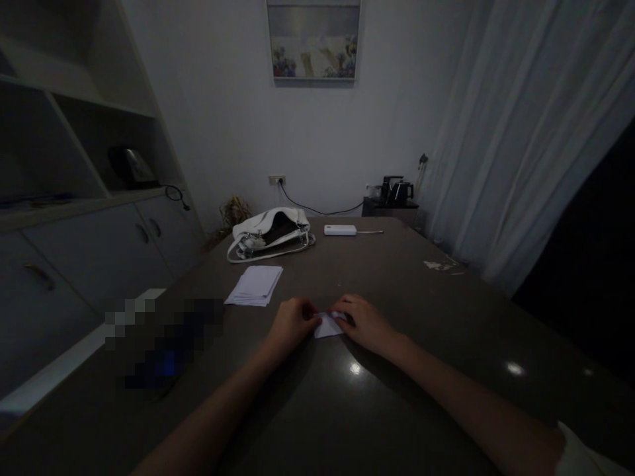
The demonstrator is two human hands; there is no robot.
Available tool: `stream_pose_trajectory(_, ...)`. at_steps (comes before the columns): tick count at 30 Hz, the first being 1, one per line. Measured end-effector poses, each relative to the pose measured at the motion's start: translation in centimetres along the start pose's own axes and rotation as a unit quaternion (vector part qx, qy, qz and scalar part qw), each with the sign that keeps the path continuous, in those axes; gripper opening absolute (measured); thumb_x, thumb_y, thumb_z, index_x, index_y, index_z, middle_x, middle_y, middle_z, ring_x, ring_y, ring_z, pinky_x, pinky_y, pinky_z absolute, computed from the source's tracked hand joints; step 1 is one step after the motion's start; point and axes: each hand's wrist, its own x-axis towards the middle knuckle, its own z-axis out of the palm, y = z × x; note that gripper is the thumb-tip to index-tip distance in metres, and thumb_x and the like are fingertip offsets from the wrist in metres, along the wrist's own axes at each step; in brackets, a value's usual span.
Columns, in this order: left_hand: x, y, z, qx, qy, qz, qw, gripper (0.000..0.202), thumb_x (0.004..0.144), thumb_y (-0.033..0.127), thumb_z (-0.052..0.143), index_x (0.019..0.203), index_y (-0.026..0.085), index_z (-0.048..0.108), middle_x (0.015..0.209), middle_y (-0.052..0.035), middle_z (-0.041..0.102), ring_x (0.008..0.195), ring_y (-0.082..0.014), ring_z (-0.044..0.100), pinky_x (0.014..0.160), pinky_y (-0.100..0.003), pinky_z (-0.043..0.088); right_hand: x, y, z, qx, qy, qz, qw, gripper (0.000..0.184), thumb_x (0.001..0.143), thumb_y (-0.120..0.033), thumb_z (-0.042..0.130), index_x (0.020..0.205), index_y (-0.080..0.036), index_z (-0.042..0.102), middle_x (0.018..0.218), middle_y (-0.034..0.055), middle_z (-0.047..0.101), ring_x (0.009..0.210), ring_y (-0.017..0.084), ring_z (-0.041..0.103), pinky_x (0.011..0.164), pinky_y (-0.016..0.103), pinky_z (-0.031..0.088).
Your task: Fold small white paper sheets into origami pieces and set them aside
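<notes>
A small folded sheet of white paper lies on the dark table in front of me, its near part roughly triangular. My left hand pinches its left side between thumb and fingers. On the right side, my right hand grips the paper too, its fingers curled over the far edge. The fingers hide part of the folds. To the left and farther off rests a stack of white paper sheets, touched by neither hand.
A white handbag sits open at the table's far end, beside a white power bank with a short cable. Paper scraps lie at right. A blurred-out dark object is at left. Curtains hang along the right side.
</notes>
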Motion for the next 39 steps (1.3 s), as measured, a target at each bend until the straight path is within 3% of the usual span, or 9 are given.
stream_pose_trajectory(21,-0.5,0.4,0.3,-0.021,-0.023,0.077,0.997,0.02,0.07,0.018,0.059,0.086,0.014,0.071,0.074,-0.0044,0.069,0.066,-0.0144,0.06,0.059,-0.021,0.042,0.1,-0.2,-0.1,-0.008,-0.022,-0.007,1.0,0.02,0.082,-0.013,0.05,0.095,-0.019,0.064,0.089,0.006,0.057,0.087,0.017,0.053,0.077,0.029,0.043)
stream_pose_trajectory(26,-0.6,0.3,0.5,-0.002,-0.014,0.091,0.996,0.022,0.071,0.016,0.055,0.089,0.013,0.069,0.075,-0.0048,0.068,0.065,-0.0144,0.059,0.059,-0.021,0.042,0.0,-0.2,-0.1,-0.012,-0.027,-0.006,1.0,0.024,0.081,-0.014,0.05,0.102,-0.02,0.062,0.092,0.0064,0.057,0.089,0.018,0.053,0.079,0.03,0.043)
stream_pose_trajectory(31,-0.6,0.1,0.6,0.04,0.003,0.083,0.996,0.023,0.076,0.016,0.049,0.091,0.014,0.066,0.078,-0.0055,0.067,0.07,-0.0153,0.06,0.064,-0.023,0.043,-0.1,-0.4,0.0,-0.007,-0.036,-0.013,0.999,0.026,0.082,-0.014,0.049,0.103,-0.021,0.062,0.096,0.0067,0.057,0.091,0.018,0.053,0.08,0.03,0.043)
stream_pose_trajectory(35,-0.5,-0.2,0.7,0.106,0.027,0.065,0.992,0.02,0.077,0.018,0.05,0.089,0.015,0.065,0.087,-0.0077,0.065,0.08,-0.0175,0.059,0.071,-0.025,0.044,-0.1,-0.7,-0.2,-0.008,-0.039,-0.026,0.999,0.024,0.084,-0.026,0.051,0.105,-0.021,0.063,0.099,0.0074,0.057,0.093,0.019,0.052,0.081,0.032,0.043)
stream_pose_trajectory(39,-0.8,0.6,-0.6,0.182,0.02,0.043,0.982,0.025,0.077,0.022,0.051,0.099,0.016,0.062,0.096,-0.0098,0.062,0.087,-0.0204,0.058,0.074,-0.028,0.044,-0.1,-1.0,-0.1,-0.016,-0.034,-0.031,0.999,0.028,0.083,-0.027,0.054,0.109,-0.022,0.061,0.101,0.0076,0.057,0.093,0.02,0.052,0.082,0.033,0.043)
